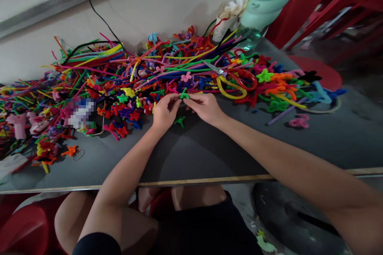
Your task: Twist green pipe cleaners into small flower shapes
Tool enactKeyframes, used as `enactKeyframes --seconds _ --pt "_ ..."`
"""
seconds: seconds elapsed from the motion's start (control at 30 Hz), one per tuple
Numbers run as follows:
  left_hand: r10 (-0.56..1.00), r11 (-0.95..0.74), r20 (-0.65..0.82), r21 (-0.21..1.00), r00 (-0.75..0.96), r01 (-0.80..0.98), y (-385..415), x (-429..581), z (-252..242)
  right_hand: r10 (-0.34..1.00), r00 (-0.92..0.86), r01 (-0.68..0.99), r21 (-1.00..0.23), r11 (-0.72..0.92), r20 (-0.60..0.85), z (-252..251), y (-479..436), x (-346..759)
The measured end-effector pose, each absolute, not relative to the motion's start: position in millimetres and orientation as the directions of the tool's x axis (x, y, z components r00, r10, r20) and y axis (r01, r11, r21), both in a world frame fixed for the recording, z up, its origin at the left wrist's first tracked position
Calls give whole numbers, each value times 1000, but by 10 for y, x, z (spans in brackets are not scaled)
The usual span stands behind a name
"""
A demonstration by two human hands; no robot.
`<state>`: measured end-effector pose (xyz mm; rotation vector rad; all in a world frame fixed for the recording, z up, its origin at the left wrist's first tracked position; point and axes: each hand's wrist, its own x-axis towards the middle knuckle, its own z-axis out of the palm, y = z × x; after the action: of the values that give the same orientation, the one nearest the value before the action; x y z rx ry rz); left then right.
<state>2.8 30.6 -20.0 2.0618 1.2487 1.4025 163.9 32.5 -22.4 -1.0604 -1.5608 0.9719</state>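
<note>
My left hand (pixel 164 110) and my right hand (pixel 204 106) meet over the dark grey table (pixel 209 151), both pinching a small green pipe-cleaner flower (pixel 183 95) between their fingertips. Another small green pipe-cleaner flower (pixel 180 121) lies on the table just below my hands. Behind them spreads a large heap of coloured pipe cleaners (pixel 143 67) and small twisted flowers.
Scissors with yellow and red handles (pixel 231 81) lie on the heap to the right. A mint-green jug (pixel 263 6) and a paper cup (pixel 226 22) stand at the back right. Red plastic chairs (pixel 326 4) stand beyond. A pink flower (pixel 299 121) lies alone right.
</note>
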Motion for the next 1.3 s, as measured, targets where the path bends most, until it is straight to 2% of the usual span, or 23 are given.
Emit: enactKeyframes --seconds 0.13,0.3,0.37,0.43,0.5,0.57,0.7,0.8,0.87,1.03,1.3 --pt "778 -590 609 620 157 517 315 16 -231 920 -90 326 -862 388 380 -200 291 1656" --pt "674 -689 643 373 362 621 263 -3 -191 754 -136 555 -581 596 643 -133 249 1708" --pt "649 -699 649 303 397 647 237 3 -168 709 -181 593 -499 632 682 -120 248 1720" --pt "641 -697 658 284 396 658 221 10 -152 710 -195 597 -493 633 677 -113 251 1723" --pt "653 -696 656 323 378 642 218 12 -147 753 -167 571 -560 600 636 -106 257 1720" --pt "680 -689 653 415 333 594 230 7 -151 817 -112 486 -686 542 566 -99 271 1717" --pt "755 -643 610 612 243 461 287 -9 -176 955 -57 131 -946 298 293 -96 335 1718" --pt "815 -577 542 730 205 365 335 -10 -205 993 -103 -64 -997 51 57 -99 390 1717" --pt "851 -525 492 806 183 273 357 -1 -229 989 -144 -112 -993 -37 -20 -97 408 1712" --pt "904 -409 389 908 179 90 372 31 -264 985 -170 -138 -989 -59 -35 -82 391 1700" --pt "934 -334 322 941 152 58 337 61 -243 978 -201 -92 -995 30 48 -94 365 1691"
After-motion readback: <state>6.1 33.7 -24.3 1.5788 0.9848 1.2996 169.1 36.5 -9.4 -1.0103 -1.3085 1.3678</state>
